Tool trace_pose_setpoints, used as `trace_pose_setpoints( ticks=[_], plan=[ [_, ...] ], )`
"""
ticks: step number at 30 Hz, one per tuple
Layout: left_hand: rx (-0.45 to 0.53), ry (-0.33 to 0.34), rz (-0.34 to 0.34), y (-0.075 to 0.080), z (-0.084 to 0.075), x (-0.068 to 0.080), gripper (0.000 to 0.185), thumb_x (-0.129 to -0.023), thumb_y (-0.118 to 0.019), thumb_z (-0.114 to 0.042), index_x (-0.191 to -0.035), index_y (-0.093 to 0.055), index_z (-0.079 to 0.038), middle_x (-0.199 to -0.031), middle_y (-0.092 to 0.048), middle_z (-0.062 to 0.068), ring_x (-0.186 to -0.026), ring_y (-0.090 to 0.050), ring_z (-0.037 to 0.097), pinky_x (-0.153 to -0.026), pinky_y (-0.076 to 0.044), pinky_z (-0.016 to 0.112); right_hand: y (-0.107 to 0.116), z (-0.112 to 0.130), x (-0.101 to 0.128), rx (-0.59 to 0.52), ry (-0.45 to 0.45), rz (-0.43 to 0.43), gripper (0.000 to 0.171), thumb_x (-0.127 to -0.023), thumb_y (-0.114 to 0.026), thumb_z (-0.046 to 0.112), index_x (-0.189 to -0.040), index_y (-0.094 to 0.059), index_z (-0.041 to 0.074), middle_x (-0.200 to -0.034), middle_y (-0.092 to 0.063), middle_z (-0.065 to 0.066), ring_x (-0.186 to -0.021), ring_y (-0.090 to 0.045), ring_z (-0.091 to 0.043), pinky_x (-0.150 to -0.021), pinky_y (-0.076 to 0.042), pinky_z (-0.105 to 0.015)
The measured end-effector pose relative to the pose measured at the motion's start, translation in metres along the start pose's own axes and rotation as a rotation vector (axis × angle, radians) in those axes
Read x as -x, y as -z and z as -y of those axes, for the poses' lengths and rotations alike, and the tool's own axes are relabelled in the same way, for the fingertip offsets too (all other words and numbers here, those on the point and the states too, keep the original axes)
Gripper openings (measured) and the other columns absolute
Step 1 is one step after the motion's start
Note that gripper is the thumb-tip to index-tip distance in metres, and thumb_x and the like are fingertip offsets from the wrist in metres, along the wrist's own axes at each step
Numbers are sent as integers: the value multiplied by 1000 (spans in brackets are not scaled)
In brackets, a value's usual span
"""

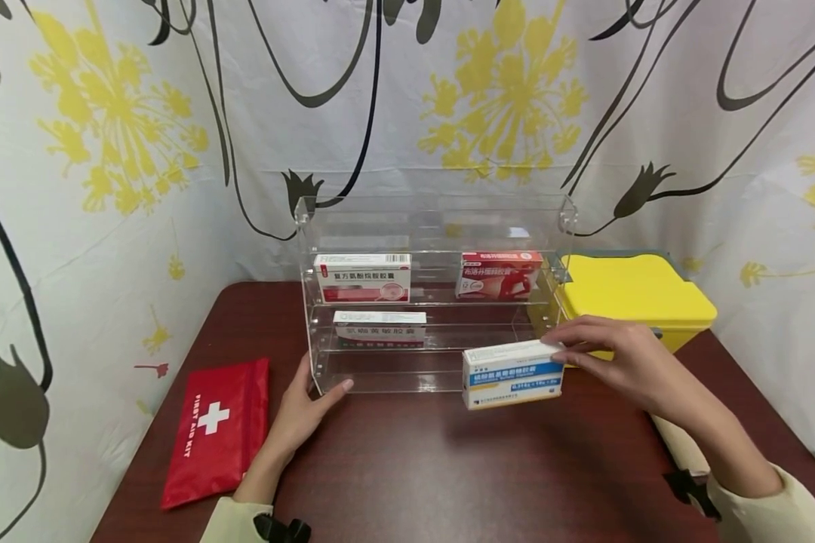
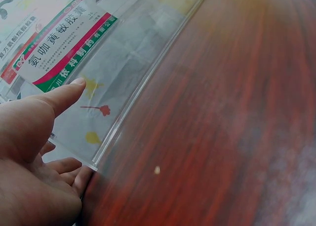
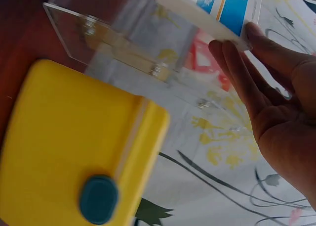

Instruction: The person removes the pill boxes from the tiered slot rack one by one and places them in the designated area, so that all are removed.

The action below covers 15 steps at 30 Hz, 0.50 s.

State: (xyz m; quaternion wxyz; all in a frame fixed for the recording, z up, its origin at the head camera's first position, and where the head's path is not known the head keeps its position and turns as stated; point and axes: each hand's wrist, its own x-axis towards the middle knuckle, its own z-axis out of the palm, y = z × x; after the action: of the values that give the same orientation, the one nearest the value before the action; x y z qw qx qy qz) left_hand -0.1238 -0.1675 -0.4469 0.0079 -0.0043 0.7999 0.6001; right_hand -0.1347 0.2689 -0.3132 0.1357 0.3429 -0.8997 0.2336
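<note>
**Blue-banded box held at the front of the clear rack**

Nearest me, the dark red-brown bench looks smooth and a little glossy, so I'd expect a carton to slide on it easily. The left hand rests there with fingers relaxed and fairly straight, thumb against the front corner of the clear acrylic rack, gripping nothing. To its left lies a red first aid pouch, flat on the wood.

The right hand pinches the blue-and-white medicine box by its right end, fingers on the top edge, thumb hidden beneath. The box hangs just in front of the rack's lowest tier, slightly tilted. I'd judge it light, thin card, stiff enough but easily dented; holding across the short end, or the long faces, seems safest.

Further in, the rack carries a white box with a green band on the middle step, and a red-and-white box and a red box higher up. A yellow lidded case stands touching the rack's right wall. Flowered cloth closes in the room on all sides
</note>
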Motion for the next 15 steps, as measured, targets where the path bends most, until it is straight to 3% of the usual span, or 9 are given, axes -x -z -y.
trace_pose_setpoints(
  ticks=[15],
  plan=[
    [-15,5,-5,-1,-3,0,85,-89,-75,-25,-155,-23,-20,-150,-40,16,-136,-38,32,-107,-30,52,-36,-32,25,-212,-103,232,20,-89,-74,14,-105,-75,24,-99,-70,13,-84,-64,-6,-71,-53,-25]
  ],
)
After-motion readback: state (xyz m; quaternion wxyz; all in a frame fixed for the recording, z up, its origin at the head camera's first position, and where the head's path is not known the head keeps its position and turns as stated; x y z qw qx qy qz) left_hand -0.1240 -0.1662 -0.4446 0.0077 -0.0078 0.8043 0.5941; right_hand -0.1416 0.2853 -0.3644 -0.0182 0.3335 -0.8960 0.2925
